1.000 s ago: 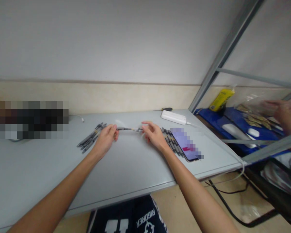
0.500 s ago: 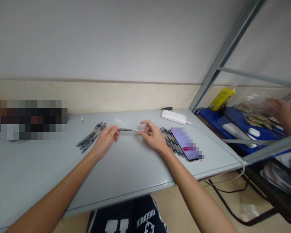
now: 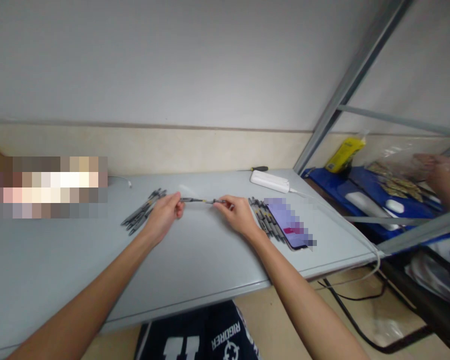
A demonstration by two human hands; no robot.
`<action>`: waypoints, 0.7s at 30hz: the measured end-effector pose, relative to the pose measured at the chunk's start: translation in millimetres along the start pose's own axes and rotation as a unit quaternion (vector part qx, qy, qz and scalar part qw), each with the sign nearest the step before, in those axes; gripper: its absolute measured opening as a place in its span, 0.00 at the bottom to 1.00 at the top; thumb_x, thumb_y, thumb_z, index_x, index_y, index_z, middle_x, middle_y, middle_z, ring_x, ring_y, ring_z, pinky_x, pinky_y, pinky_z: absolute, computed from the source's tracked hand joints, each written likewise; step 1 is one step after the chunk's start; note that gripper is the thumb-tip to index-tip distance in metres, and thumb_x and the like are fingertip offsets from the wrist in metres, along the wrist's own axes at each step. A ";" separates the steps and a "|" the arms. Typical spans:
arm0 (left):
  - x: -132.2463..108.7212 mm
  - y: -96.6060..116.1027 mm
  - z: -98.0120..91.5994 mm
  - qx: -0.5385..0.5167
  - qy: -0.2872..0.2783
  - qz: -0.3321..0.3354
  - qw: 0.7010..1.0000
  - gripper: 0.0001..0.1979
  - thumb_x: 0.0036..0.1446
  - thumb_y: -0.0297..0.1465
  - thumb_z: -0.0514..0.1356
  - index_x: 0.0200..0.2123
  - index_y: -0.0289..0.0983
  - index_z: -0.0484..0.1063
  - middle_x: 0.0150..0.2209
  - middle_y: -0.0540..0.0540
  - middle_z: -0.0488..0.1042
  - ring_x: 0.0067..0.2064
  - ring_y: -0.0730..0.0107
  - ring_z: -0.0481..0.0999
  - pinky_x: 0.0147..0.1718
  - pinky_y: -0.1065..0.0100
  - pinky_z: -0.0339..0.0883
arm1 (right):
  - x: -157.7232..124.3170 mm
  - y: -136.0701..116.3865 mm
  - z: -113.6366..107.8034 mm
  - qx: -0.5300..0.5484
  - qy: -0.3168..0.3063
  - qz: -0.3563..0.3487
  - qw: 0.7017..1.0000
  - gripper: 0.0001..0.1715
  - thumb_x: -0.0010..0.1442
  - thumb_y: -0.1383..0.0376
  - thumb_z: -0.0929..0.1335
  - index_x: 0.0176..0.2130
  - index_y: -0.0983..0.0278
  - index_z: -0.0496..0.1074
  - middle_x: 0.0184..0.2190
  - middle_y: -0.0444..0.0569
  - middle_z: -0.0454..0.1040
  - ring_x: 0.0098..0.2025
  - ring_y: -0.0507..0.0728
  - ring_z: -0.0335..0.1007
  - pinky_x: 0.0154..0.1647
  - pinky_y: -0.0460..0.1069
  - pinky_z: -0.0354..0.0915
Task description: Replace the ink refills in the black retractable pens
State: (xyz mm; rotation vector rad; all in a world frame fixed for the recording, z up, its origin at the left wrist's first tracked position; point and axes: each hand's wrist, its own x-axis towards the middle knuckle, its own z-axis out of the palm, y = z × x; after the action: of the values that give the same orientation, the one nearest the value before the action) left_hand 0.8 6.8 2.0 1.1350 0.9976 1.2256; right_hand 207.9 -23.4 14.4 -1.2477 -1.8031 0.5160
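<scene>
A slim grey pen (image 3: pixel 193 200) stretches level between my two hands above the middle of the desk. My left hand (image 3: pixel 168 207) is closed around its left end. At the other end, the thumb and fingers of my right hand (image 3: pixel 235 212) pinch it, hiding the tip. Just left of my left hand lies a loose bundle of similar grey pens (image 3: pixel 140 214). A second group of grey pens with yellow bands (image 3: pixel 264 217) lies side by side to the right of my right hand, against a phone (image 3: pixel 288 222).
Behind the phone are a white power strip (image 3: pixel 270 181) with a cable and a screwdriver (image 3: pixel 260 169). A metal frame post (image 3: pixel 345 95) rises at the desk's right end. Beyond it, another person's hand (image 3: pixel 442 175) is over a blue surface (image 3: pixel 333 182). Pixelated items (image 3: pixel 50 187) stand at left.
The fingers of my right hand, more spread before, have closed on the pen's right end. My left hand keeps its hold in nearly the same place.
</scene>
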 end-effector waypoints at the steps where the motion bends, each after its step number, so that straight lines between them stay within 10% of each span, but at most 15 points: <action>1: -0.5 0.6 0.5 -0.007 -0.001 -0.004 1.000 0.16 0.53 0.39 0.57 0.20 0.36 0.59 0.18 0.53 0.61 0.19 0.79 0.58 0.20 0.73 0.53 | -0.3 -0.3 0.3 -0.008 -0.013 0.009 1.000 0.17 0.57 0.56 0.65 0.25 0.66 0.73 0.17 0.41 0.63 0.21 0.49 0.56 0.26 0.44 0.53; 5: -1.7 3.4 1.8 -0.009 -0.005 -0.008 1.000 0.15 0.52 0.38 0.58 0.20 0.36 0.59 0.17 0.54 0.60 0.19 0.80 0.58 0.20 0.73 0.52 | -1.4 -1.2 1.2 0.019 -0.075 0.065 0.995 0.33 0.62 0.51 0.56 0.16 0.66 0.67 0.11 0.40 0.55 0.18 0.49 0.53 0.23 0.45 0.51; 11: 0.3 3.4 0.0 0.006 0.013 -0.029 0.999 0.17 0.53 0.38 0.56 0.18 0.37 0.56 0.15 0.54 0.58 0.17 0.80 0.56 0.18 0.73 0.50 | -0.7 -1.6 0.2 0.043 -0.002 -0.002 0.999 0.22 0.50 0.56 0.70 0.43 0.63 0.72 0.25 0.43 0.70 0.25 0.50 0.62 0.28 0.44 0.57; 14: 0.8 0.1 -1.2 0.014 -0.003 -0.040 0.999 0.18 0.54 0.39 0.55 0.17 0.36 0.56 0.15 0.54 0.58 0.17 0.81 0.56 0.18 0.73 0.49 | -0.3 -0.5 0.7 0.004 0.007 -0.008 1.000 0.14 0.55 0.58 0.66 0.34 0.65 0.75 0.22 0.44 0.70 0.24 0.50 0.61 0.28 0.45 0.56; 18: 0.0 -2.1 -1.4 0.027 -0.028 -0.048 0.998 0.20 0.55 0.40 0.54 0.16 0.36 0.56 0.15 0.54 0.58 0.17 0.81 0.55 0.18 0.73 0.49 | 0.1 0.4 1.4 -0.020 -0.029 0.024 0.999 0.27 0.62 0.56 0.59 0.21 0.66 0.72 0.14 0.42 0.62 0.20 0.49 0.56 0.27 0.45 0.53; 21: -0.8 -0.5 -1.1 0.040 -0.024 -0.042 0.998 0.21 0.55 0.40 0.54 0.16 0.36 0.56 0.14 0.54 0.57 0.17 0.81 0.55 0.18 0.73 0.48 | -0.1 -0.2 1.0 -0.004 -0.016 0.030 0.999 0.22 0.60 0.54 0.61 0.29 0.67 0.75 0.16 0.42 0.64 0.21 0.50 0.58 0.26 0.44 0.54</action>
State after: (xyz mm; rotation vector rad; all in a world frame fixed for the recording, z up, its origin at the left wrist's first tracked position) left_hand -0.2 6.2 1.3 1.1681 1.0548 1.0957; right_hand 207.0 -23.4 14.0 -1.3080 -1.8010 0.5667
